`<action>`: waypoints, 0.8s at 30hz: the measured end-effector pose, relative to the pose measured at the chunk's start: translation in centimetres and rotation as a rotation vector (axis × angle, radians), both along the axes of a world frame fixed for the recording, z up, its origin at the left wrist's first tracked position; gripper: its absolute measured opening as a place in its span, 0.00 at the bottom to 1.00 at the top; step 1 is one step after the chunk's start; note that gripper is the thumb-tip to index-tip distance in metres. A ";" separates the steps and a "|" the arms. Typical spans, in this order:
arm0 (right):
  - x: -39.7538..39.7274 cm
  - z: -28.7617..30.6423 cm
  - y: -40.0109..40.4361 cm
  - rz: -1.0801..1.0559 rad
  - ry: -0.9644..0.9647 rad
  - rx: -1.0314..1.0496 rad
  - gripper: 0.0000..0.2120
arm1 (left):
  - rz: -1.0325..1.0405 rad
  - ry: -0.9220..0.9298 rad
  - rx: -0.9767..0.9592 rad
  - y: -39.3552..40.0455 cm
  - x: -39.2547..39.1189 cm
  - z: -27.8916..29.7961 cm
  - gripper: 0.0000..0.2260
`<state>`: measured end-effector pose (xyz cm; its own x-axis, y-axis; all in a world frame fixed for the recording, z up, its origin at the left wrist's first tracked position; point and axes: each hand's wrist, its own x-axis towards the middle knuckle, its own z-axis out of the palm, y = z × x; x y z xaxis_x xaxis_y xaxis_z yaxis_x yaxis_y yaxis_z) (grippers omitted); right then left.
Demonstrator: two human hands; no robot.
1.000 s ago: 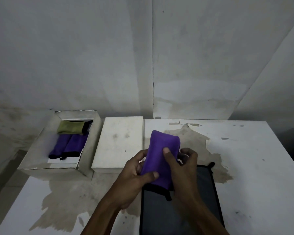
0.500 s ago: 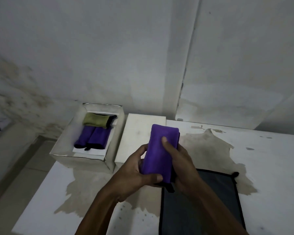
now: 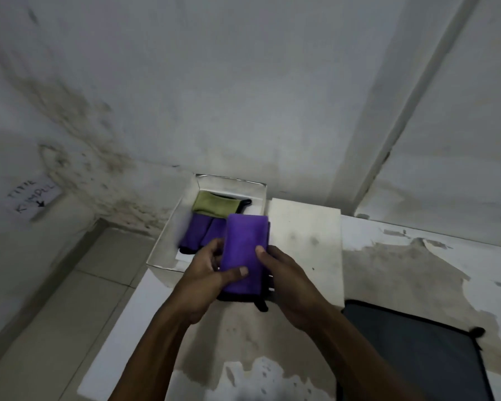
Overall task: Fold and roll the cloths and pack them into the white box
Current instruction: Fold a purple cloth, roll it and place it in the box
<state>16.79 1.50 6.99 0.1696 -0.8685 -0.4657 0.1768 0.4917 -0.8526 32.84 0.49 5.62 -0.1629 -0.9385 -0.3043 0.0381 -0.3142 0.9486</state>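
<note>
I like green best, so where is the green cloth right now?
In the head view, the rolled olive-green cloth lies at the far end of the open white cardboard box, left of centre, just behind two rolled purple cloths.

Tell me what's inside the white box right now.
The white box holds a green rolled cloth at the far end and two purple rolled cloths side by side nearer. The held purple roll and left hand cover its near right part.
</note>
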 end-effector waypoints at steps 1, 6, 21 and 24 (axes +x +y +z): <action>0.5 -0.2 -0.6 0.010 0.027 0.017 0.12 | 0.045 -0.016 0.014 -1.1 1.0 -0.8 0.27; 0.8 -1.5 -2.7 0.002 0.158 0.071 0.12 | 0.216 -0.078 0.175 -6.8 4.0 -4.5 0.27; 1.5 -7.2 -7.5 -0.074 0.412 0.079 0.18 | 0.094 -0.011 0.676 -15.7 0.1 -10.9 0.11; 1.9 -7.9 -7.8 -0.053 0.430 0.083 0.19 | 0.056 -0.143 0.576 -16.7 -0.9 -11.7 0.13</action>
